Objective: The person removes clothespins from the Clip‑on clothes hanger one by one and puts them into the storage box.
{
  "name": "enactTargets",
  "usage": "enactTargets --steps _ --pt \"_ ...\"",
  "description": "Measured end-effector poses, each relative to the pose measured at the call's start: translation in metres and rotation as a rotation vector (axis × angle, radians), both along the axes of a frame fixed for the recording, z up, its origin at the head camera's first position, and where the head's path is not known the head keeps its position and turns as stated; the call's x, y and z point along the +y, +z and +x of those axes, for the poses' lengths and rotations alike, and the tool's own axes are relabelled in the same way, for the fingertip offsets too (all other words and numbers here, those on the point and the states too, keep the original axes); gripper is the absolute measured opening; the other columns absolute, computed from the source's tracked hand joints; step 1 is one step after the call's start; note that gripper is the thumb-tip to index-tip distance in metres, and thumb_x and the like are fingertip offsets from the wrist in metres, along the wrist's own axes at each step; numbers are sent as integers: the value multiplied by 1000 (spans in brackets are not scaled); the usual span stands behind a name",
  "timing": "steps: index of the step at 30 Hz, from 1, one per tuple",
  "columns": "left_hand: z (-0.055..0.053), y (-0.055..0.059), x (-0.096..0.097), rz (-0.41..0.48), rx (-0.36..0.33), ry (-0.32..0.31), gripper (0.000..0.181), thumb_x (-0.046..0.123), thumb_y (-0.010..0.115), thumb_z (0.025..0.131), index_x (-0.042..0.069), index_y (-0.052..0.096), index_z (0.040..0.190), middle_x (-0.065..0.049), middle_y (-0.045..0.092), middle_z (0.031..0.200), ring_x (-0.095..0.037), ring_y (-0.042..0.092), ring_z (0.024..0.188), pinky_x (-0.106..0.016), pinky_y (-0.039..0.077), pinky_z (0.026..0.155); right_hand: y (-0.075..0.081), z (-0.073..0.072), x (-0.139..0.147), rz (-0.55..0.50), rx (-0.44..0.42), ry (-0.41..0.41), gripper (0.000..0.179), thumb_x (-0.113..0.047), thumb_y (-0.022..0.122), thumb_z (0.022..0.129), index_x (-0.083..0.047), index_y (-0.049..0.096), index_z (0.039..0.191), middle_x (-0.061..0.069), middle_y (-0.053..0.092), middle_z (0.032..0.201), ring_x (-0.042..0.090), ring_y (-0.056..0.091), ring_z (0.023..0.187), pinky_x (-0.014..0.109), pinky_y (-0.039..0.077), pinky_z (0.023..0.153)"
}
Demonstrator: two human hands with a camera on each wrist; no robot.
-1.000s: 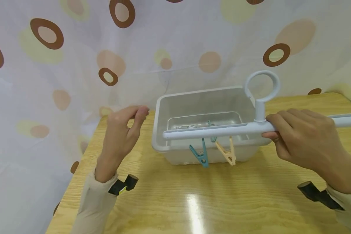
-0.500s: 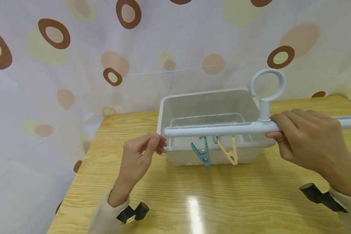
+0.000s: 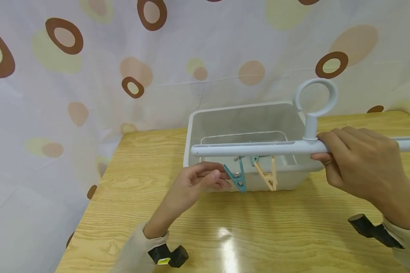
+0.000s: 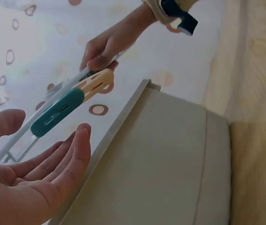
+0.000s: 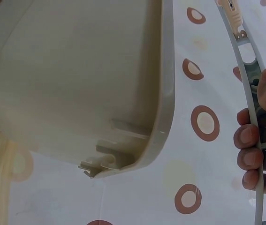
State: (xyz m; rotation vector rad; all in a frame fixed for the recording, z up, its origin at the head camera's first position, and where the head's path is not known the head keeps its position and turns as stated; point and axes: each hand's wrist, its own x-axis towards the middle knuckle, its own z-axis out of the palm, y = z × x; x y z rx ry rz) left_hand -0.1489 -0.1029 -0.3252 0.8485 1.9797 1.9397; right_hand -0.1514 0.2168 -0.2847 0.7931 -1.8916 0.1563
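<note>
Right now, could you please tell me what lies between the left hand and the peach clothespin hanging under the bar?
In the head view, a teal clothespin hangs between the left hand and the peach clothespin.

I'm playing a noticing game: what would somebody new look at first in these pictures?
Probably the long pale hanger with its big ring, gripped by the right hand in front of a bin. A teal clothespin and a peach clothespin dangle below it, near the left hand. Behind, the sheet has brown-ringed spots.
</note>
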Motion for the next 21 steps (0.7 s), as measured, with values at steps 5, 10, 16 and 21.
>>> enactTargets --steps 5,10,16,21 --pt "2 -9 22 184 -222 -204 49 26 54 100 -11 45 131 -22 63 115 -24 67 97 -45 53 89 -1 0 0 14 -18 1 53 -39 37 102 5 54 78 14 50 55 30 43 38 43 31 33" --pt "5 -12 35 319 -330 -288 46 17 50 101 -16 40 132 -17 64 114 -20 68 96 -38 54 87 -3 -1 1 35 -38 -3 53 -38 36 103 5 54 78 14 51 56 32 46 40 43 33 33" --pt "3 -11 45 361 -314 -233 45 16 49 102 -18 40 129 -4 67 105 -17 67 91 -32 55 83 -7 -3 5 57 -71 -13 52 -37 36 103 6 54 78 13 51 55 33 48 41 43 35 33" --pt "0 -10 44 338 -242 -172 52 23 50 101 -22 39 125 0 67 102 -13 65 86 -25 54 76 -9 -3 4 19 -62 -18 53 -38 36 102 5 54 76 12 51 55 29 44 38 42 32 32"
